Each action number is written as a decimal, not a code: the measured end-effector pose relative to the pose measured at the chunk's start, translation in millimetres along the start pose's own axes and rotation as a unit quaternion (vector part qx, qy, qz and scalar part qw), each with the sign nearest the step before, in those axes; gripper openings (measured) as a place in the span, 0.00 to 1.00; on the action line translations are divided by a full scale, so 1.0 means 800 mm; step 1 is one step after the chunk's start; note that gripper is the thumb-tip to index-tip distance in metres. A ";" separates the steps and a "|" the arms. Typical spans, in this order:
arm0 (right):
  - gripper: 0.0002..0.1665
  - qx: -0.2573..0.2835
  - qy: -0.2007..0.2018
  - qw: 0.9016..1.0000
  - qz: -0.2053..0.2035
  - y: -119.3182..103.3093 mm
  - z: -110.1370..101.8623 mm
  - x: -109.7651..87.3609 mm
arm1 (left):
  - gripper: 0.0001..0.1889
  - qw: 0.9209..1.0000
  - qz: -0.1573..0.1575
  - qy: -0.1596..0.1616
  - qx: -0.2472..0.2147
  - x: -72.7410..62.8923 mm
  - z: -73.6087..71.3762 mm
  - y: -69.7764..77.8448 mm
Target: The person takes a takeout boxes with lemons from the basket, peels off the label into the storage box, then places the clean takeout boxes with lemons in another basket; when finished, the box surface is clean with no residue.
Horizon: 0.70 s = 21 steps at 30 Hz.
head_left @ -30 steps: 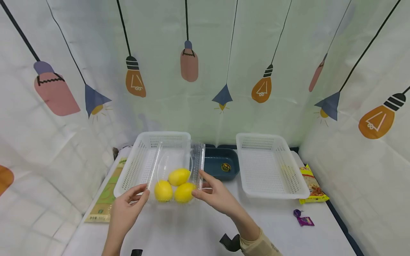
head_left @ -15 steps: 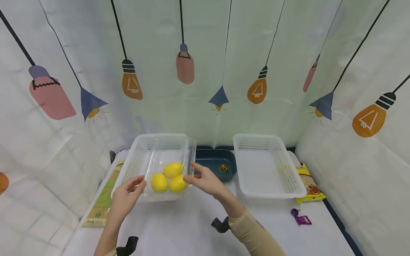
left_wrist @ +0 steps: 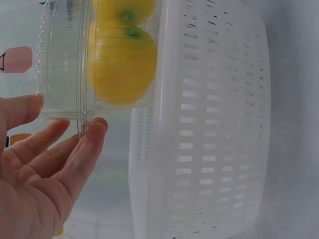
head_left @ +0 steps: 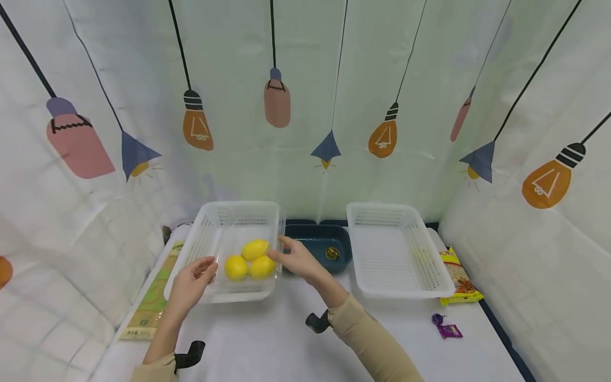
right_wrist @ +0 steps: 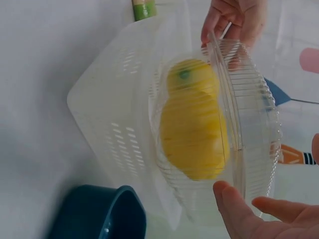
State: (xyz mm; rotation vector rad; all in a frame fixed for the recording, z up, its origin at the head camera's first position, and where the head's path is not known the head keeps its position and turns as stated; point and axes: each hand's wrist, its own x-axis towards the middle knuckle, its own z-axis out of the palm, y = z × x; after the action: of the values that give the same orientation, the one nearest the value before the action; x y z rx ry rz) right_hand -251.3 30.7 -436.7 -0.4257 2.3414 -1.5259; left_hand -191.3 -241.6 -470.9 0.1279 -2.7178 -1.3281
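A clear plastic clamshell box [right_wrist: 241,109] holds three yellow lemons [head_left: 261,267], seen through its walls. Both hands carry it over the left white basket [left_wrist: 199,149], close to the rim in the left wrist view. My left hand [head_left: 192,281] pinches the box's left edge, thumb on the lid side and fingers under the flange in the left wrist view. At the opposite edge, my right hand [head_left: 302,261] grips the box between thumb and fingers; the right wrist view shows those fingertips [right_wrist: 227,196] at the flange. The lid looks closed.
A second white basket [head_left: 401,254] stands to the right. Between the baskets is a dark blue tray [head_left: 315,232] with a small round item [head_left: 332,253]. A yellow snack bag [head_left: 460,276], purple wrapped candies [head_left: 448,331] and a green-brown packet [head_left: 155,302] lie on the white table.
Both hands have carried the box of lemons forward and slightly left, from the basket's front edge to over the basket. The view has shifted slightly.
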 end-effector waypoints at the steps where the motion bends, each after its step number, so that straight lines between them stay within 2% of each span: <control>1: 0.42 0.000 0.002 1.000 0.004 -0.003 0.000 0.003 | 0.26 1.000 -0.002 0.001 0.001 0.002 -0.001 0.000; 6: 0.44 -0.005 0.011 0.999 0.030 -0.009 0.003 0.017 | 0.26 1.000 -0.001 0.006 0.003 0.012 -0.005 -0.002; 12: 0.45 -0.004 0.001 0.999 0.048 -0.012 0.012 0.029 | 0.25 1.000 0.004 0.008 0.000 0.020 -0.012 -0.010; 21: 0.47 0.013 -0.007 0.998 0.068 -0.011 0.020 0.044 | 0.25 1.000 -0.020 -0.003 -0.007 0.031 -0.011 -0.021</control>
State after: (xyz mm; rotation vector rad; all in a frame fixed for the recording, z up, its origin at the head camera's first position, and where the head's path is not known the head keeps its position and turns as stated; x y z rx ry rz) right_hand -276.1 -0.3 -438.3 -0.2647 2.2871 -1.4822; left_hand -214.5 -262.0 -477.4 0.1788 -2.7248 -1.3586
